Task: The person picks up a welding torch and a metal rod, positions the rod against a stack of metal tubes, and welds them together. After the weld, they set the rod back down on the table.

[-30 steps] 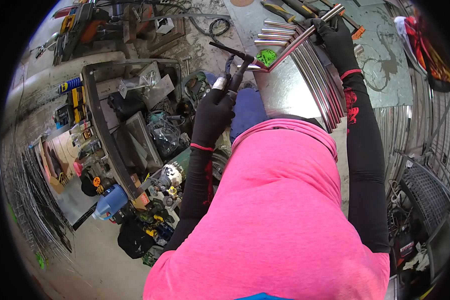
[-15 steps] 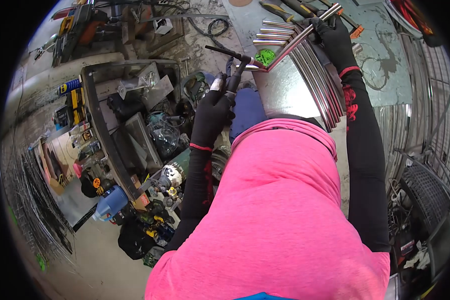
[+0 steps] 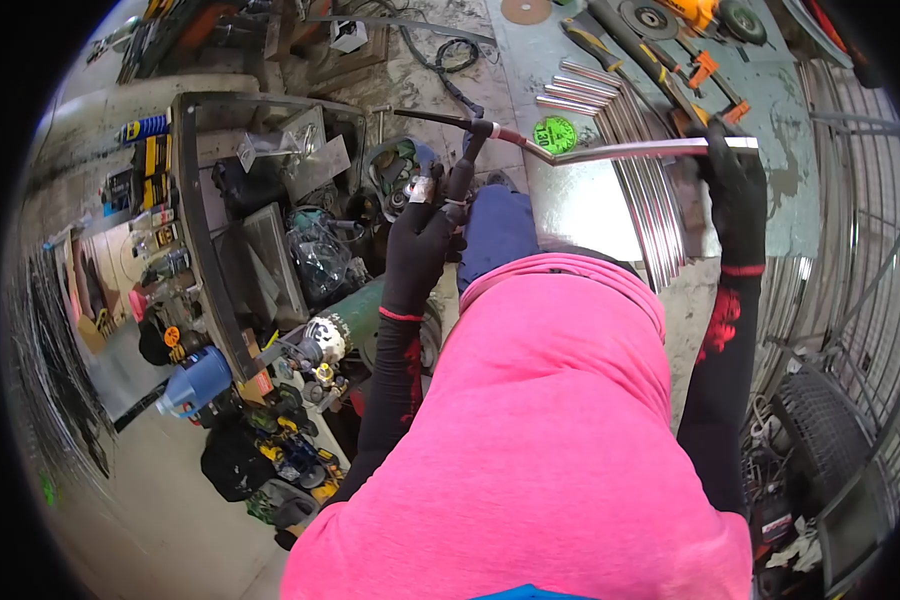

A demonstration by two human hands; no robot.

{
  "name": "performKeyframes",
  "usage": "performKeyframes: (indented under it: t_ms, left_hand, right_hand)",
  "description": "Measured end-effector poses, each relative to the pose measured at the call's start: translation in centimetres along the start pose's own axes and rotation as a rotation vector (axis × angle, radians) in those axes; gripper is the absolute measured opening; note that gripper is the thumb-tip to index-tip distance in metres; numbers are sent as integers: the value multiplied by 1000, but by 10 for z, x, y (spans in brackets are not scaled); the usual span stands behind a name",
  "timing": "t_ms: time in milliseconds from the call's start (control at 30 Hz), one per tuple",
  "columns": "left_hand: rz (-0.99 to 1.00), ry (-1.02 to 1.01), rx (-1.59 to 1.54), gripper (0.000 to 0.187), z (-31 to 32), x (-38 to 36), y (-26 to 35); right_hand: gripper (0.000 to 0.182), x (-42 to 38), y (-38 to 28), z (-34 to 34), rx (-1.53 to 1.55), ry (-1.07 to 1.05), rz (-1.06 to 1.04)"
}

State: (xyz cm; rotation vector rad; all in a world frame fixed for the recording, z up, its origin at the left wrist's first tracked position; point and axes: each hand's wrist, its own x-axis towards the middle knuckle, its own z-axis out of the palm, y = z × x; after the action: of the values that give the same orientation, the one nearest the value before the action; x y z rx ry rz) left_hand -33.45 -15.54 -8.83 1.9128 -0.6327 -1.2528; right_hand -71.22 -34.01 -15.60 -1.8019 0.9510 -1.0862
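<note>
My left hand (image 3: 419, 245), in a black glove, is closed round the handle of a welding torch (image 3: 463, 170), whose long black cap points left. The red part of the torch points toward the bend of a shiny metal tube (image 3: 650, 151). Whether they touch I cannot tell. My right hand (image 3: 735, 190), also gloved in black, grips the tube near its right end. Beneath the tube lies a row of bent shiny tubes (image 3: 652, 218) on a metal sheet (image 3: 582, 208). A round green object (image 3: 555, 134) is beside the bend.
Pliers-like tools (image 3: 610, 50), orange clamps (image 3: 720, 85) and a grinder (image 3: 705, 15) lie at the top right. A metal-framed bin (image 3: 205, 230) of scrap stands on the left, with a blue jug (image 3: 195, 383) below it. Wire mesh (image 3: 870, 240) is at the right.
My right hand has moved right and down, swinging the tube from a steep slant to nearly level. The camera view has shifted slightly, and more tools show at the top right.
</note>
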Motion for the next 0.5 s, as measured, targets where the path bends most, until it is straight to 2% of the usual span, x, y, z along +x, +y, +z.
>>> performKeyframes:
  t_ms: [33,100,167,233,267,300,367,400,467,500]
  left_hand:
    - [1,12,-17,30,0,-1,-1]
    - [24,25,-72,28,-1,-3,-4]
    - [41,35,-88,28,-3,-1,-10]
    - [59,36,-96,27,-4,1,-17]
    - [62,40,-98,27,-5,2,-20]
    - [66,44,-100,26,-5,2,-21]
    - [48,42,-80,25,-5,0,-16]
    - [23,40,-53,25,-5,-2,-14]
    - [34,23,-102,25,-5,-2,-17]
    - [41,8,-152,25,-4,-2,-15]
  right_hand:
    - [45,-12,-1,-6,-22,5,-85]
    - [35,-31,-3,-30,-338,-106,-192]
    - [39,-59,-23,-39,372,-62,609]
    - [47,-72,-22,-51,218,-274,414]
    - [43,-90,-21,-54,642,-200,717]
    - [45,-87,-40,-53,647,-231,796]
    - [43,-85,-54,-53,393,-335,877]
    - [43,-80,-63,-49,392,-334,873]
    - [39,-70,-80,-39,272,-406,1061]
    - [39,-70,-81,-35,274,-402,1056]
